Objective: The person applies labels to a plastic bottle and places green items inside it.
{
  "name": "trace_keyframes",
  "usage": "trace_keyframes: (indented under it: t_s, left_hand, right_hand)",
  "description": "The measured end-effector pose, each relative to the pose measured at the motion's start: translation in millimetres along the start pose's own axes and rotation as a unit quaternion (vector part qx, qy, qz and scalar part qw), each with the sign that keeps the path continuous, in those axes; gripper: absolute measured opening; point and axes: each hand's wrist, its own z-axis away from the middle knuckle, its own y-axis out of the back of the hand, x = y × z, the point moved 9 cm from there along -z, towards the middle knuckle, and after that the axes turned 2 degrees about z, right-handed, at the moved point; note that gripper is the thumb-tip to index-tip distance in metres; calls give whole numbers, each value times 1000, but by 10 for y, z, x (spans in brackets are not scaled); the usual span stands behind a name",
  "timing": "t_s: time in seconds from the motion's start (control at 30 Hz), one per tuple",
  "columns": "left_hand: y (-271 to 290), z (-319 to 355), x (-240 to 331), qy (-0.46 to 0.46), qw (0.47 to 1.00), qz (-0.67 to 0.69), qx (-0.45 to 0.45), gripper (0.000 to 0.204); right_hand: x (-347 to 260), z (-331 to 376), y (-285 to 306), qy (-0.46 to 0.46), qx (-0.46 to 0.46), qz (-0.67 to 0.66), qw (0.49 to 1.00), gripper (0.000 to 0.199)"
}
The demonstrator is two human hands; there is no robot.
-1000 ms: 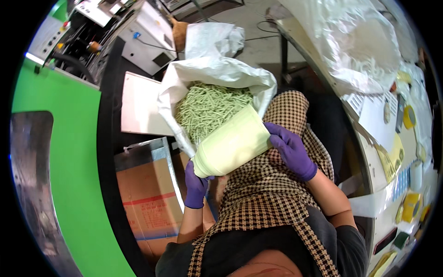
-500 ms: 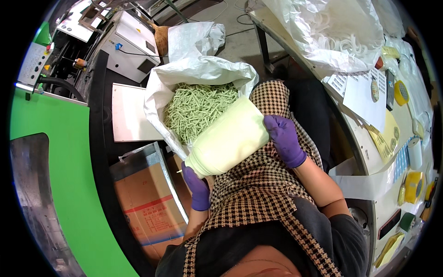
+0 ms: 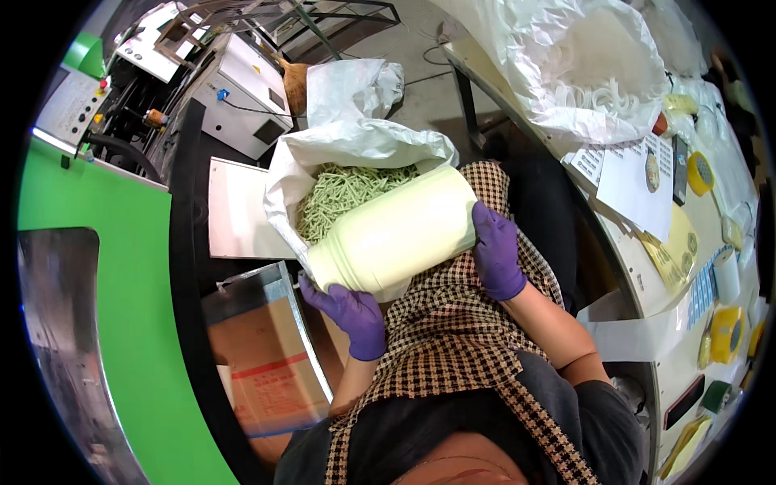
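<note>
- The left hand, in a purple glove, cups the neck end of a large pale cream plastic jar from below, fingers curled round its lower edge.
- The right hand, also gloved in purple, is closed flat against the jar's base end, fingers wrapped over the rim.
- The jar lies tilted on its side between both hands, over the person's lap, its narrower end pointing down to the person's left and resting at the lip of an open white sack.
- The white sack stands open just beyond the jar and holds a mass of pale green stick-shaped pieces.
- A brown cardboard box with a red stripe and a clear plastic cover sits on the floor, left of the left hand.
- A flat white panel lies left of the sack.
- On the work table at the right: a big clear plastic bag, white printed sheets, a yellow sheet, and yellow tape rolls.
</note>
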Motion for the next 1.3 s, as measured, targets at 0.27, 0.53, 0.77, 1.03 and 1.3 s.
trace_keyframes:
  t_s: [0.27,0.53,0.77,1.03,1.3]
  left_hand:
    - [204,-833,-495,110,902,406,100,94]
    - [512,-1170,168,-115,984,65,-121,153]
    - [-289,-214,206,-126,960,92,-234,134]
    - [-533,15,537,-225,940,76,-244,75]
    - [-710,-95,351,-249,925,42,-286,65]
  right_hand:
    - [298,-266,-782,129,-43,240,961,37]
    - [416,-15,-733,163,-194,297,921,60]
    - [-101,994,-1206,418,-330,538,653,50]
    - [310,795,-817,243,-375,671,592,28]
    - [540,559,-899,149,-469,669,556,49]
